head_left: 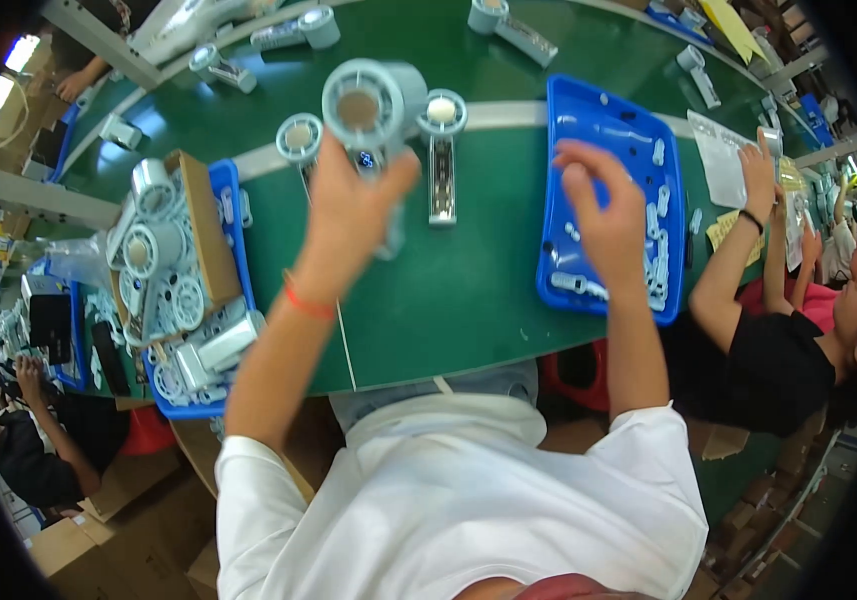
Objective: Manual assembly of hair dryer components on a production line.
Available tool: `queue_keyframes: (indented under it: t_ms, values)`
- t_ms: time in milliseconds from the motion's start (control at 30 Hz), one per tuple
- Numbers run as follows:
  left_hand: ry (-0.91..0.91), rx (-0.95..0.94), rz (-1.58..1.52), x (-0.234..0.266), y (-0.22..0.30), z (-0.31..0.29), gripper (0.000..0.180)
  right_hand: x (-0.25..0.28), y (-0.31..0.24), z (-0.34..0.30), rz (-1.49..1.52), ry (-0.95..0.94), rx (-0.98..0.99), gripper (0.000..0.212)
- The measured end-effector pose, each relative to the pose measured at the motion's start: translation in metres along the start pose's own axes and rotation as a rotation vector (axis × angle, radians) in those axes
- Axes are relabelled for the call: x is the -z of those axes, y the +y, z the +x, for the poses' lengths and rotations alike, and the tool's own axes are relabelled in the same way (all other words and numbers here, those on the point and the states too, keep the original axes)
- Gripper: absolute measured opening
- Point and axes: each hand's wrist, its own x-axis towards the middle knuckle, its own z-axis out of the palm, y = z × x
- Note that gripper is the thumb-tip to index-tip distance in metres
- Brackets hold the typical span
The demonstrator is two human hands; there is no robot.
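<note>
My left hand (pixel 354 215) is closed round a pale blue handheld fan (pixel 408 90), held up above the green table. Its round head faces me, and a small lit display shows below the head. Just beyond it, a second fan (pixel 443 165) with a see-through handle lies on the table. Another fan (pixel 299 137) lies to the left, its handle partly hidden by my left hand. My right hand (pixel 609 215) hovers over a blue tray (pixel 546 245) of small pale plastic parts and dark bits. Its fingers are bent but apart, with nothing visible in them.
A cardboard box (pixel 211 225) heaped with fan parts stands in another blue tray (pixel 232 180) at the left. More fans (pixel 319 28) lie farther back. At the right, a co-worker's arm (pixel 734 255) reaches beside a clear plastic bag (pixel 714 165).
</note>
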Motion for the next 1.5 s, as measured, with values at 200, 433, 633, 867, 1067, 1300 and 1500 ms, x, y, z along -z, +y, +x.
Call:
queue_keyframes:
  t_ms: [200,433,633,867,1067,1300,1500]
  values:
    - [0.102,0.023,0.959,0.032,-0.020,0.204,0.054,-0.030,0.126,0.179,-0.473,0.131,0.297,0.038]
    - [-0.069,0.077,1.061,-0.022,-0.068,0.251,0.051,-0.044,0.144,0.280,-0.807,-0.212,-0.216,0.069]
    - [0.186,-0.372,1.176,0.024,-0.056,0.285,0.036,-0.028,0.039,0.198,-0.776,-0.232,-0.242,0.043]
    - [-0.099,-0.157,1.663,0.070,-0.099,0.302,0.038,-0.055,0.013,0.057,-0.792,-0.298,-0.327,0.045]
    - [-0.058,-0.177,1.432,0.087,-0.030,0.242,0.049,0.000,0.017,0.008,-0.686,0.016,-0.273,0.034]
    - [0.301,-0.028,1.318,0.087,0.050,0.056,0.046,0.045,0.028,-0.043,-0.961,-0.260,-0.249,0.037]
    - [0.340,0.290,1.396,0.086,-0.011,-0.031,0.043,0.034,0.015,-0.048,-0.930,-0.520,-0.172,0.035]
